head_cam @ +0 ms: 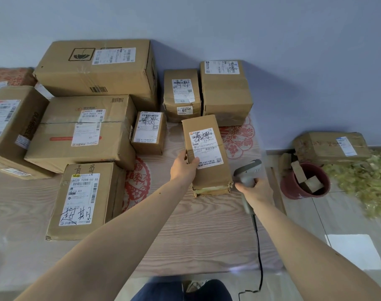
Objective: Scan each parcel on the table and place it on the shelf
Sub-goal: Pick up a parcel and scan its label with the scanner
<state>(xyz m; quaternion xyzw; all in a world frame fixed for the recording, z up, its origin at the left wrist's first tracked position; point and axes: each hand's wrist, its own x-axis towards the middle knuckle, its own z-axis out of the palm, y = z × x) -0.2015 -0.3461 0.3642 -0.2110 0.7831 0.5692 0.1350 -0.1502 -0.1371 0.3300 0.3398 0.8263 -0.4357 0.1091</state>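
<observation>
A narrow cardboard parcel (209, 170) with a white shipping label stands tilted on the wooden table (202, 235), right of centre. My left hand (183, 168) grips its left edge, thumb on the label. My right hand (257, 193) holds a grey barcode scanner (247, 172) just right of the parcel's lower corner, with its head turned toward the box. The scanner's black cable (259, 246) runs down to the table's front edge. Several other labelled parcels cover the table: a large one (98, 68) at the back, a flat one (81, 198) at the front left.
Two boxes (225, 92) stand against the wall behind the held parcel. Off the table's right edge, on the tiled floor, are a red pot (302, 185) with wood scraps, one more parcel (330, 146) and a pile of yellow-green shreds (363, 181).
</observation>
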